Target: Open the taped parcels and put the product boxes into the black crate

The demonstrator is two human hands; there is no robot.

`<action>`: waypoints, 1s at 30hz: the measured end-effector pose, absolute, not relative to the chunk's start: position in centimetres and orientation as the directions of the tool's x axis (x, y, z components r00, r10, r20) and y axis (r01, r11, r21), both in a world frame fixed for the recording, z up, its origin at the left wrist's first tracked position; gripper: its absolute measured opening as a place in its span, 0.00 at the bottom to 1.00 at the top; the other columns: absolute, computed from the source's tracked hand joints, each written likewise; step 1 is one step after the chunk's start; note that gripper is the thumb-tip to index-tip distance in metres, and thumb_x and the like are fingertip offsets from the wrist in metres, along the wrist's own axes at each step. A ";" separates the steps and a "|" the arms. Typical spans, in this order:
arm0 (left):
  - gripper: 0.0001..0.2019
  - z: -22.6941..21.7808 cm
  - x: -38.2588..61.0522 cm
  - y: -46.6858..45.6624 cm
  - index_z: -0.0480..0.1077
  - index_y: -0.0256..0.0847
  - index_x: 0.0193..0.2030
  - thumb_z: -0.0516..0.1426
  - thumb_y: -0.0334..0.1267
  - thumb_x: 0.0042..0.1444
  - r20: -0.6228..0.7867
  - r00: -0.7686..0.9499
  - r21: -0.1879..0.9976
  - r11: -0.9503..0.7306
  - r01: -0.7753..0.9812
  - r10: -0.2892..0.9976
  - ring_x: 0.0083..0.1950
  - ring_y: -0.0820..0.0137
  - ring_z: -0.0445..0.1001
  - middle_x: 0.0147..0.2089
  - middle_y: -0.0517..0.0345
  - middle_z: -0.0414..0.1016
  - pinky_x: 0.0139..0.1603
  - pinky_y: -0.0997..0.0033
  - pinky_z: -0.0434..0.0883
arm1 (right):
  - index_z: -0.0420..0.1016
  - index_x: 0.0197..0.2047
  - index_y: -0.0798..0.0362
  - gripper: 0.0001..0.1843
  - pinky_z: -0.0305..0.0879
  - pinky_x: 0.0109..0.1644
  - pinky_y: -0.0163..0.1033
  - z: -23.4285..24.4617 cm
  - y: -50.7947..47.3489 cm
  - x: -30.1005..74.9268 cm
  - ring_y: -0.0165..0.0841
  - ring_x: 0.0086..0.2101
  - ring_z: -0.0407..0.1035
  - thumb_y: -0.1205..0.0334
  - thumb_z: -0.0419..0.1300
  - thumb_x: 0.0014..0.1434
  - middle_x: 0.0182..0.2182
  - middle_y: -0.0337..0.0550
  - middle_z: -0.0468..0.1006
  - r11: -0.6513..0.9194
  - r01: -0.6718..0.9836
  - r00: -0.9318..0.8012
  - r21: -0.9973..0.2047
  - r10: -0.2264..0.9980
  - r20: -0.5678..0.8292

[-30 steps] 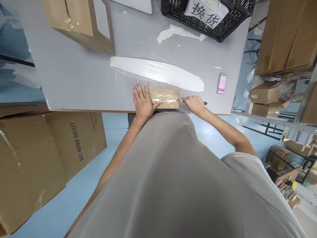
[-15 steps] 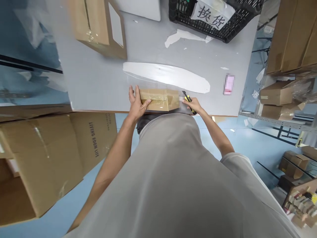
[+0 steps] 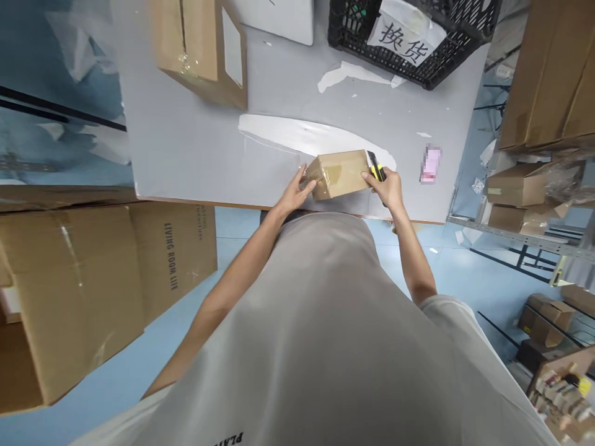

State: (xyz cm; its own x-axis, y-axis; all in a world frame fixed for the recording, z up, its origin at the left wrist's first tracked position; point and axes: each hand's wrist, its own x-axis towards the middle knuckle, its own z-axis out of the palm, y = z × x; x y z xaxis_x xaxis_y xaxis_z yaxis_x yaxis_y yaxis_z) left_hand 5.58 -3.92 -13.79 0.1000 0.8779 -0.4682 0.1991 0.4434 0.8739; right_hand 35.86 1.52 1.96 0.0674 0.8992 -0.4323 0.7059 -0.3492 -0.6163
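Observation:
A small taped cardboard box (image 3: pixel 344 174) sits slightly tilted near the table's front edge, turned at an angle. My left hand (image 3: pixel 294 193) grips its left end, the thumb on the near side and the fingers at the far corner. At the box's right end, my right hand (image 3: pixel 389 188) holds a black and yellow utility knife (image 3: pixel 375 166) while its thumb touches the cardboard. The knife's tip points away from me. Behind the box lies a long strip of white paper (image 3: pixel 297 131), partly covered by it.
A larger carton (image 3: pixel 199 56) stands at the back left beside a white flat object (image 3: pixel 283 18). A black plastic crate (image 3: pixel 413 71) with a paper sign is at the back right. A pink blurred item (image 3: pixel 430 163) lies right. A big carton (image 3: pixel 93 291) stands left, below the table.
The small box has moved right and turned, its taped end now facing left. My left hand shifted right to that end, and my right hand moved right with the knife, its thumb now on the box.

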 end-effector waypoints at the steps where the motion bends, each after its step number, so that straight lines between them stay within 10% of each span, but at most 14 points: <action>1: 0.65 -13.8 6.4 -3.5 0.58 0.35 0.93 0.67 0.78 0.63 -0.468 0.128 0.879 0.446 0.167 0.874 0.89 0.43 0.69 0.91 0.23 0.61 0.87 0.41 0.70 | 0.83 0.42 0.50 0.22 0.80 0.49 0.43 2.5 1.6 36.1 0.40 0.36 0.82 0.39 0.73 0.75 0.39 0.43 0.86 -0.304 0.757 0.057 -0.578 0.913 -0.404; 8: 0.43 -9.9 6.5 -1.3 0.81 0.43 0.79 0.74 0.60 0.61 -0.435 0.109 0.900 0.426 0.095 0.894 0.84 0.43 0.77 0.85 0.37 0.76 0.86 0.42 0.73 | 0.87 0.52 0.52 0.24 0.78 0.59 0.46 2.9 0.4 35.6 0.48 0.52 0.83 0.39 0.63 0.81 0.54 0.55 0.88 -0.183 0.890 0.011 -0.418 0.924 -0.382; 14: 0.14 -4.6 6.8 1.4 0.91 0.40 0.51 0.75 0.44 0.62 -0.377 0.050 0.919 0.368 0.140 0.925 0.65 0.50 0.89 0.59 0.45 0.93 0.76 0.50 0.83 | 0.87 0.56 0.53 0.26 0.78 0.63 0.50 3.1 -0.6 35.8 0.51 0.53 0.83 0.38 0.62 0.82 0.54 0.57 0.89 -0.204 0.899 0.028 -0.388 0.910 -0.413; 22: 0.20 -3.4 6.3 2.3 0.90 0.39 0.44 0.84 0.46 0.50 -0.428 0.152 0.902 0.409 0.142 0.891 0.62 0.46 0.91 0.52 0.45 0.94 0.73 0.46 0.85 | 0.69 0.85 0.53 0.32 0.81 0.67 0.57 6.6 -3.5 34.4 0.55 0.60 0.87 0.49 0.51 0.87 0.64 0.62 0.90 -0.139 0.917 -0.022 -0.374 0.919 -0.395; 30: 0.21 -4.1 6.0 3.4 0.91 0.40 0.43 0.85 0.48 0.47 -0.426 0.208 0.903 0.399 0.160 0.881 0.60 0.46 0.92 0.50 0.47 0.94 0.70 0.47 0.86 | 0.69 0.88 0.46 0.31 0.82 0.66 0.48 9.2 -4.7 29.5 0.46 0.47 0.92 0.51 0.52 0.90 0.54 0.49 0.96 -0.021 0.905 -0.263 -0.425 0.758 -0.597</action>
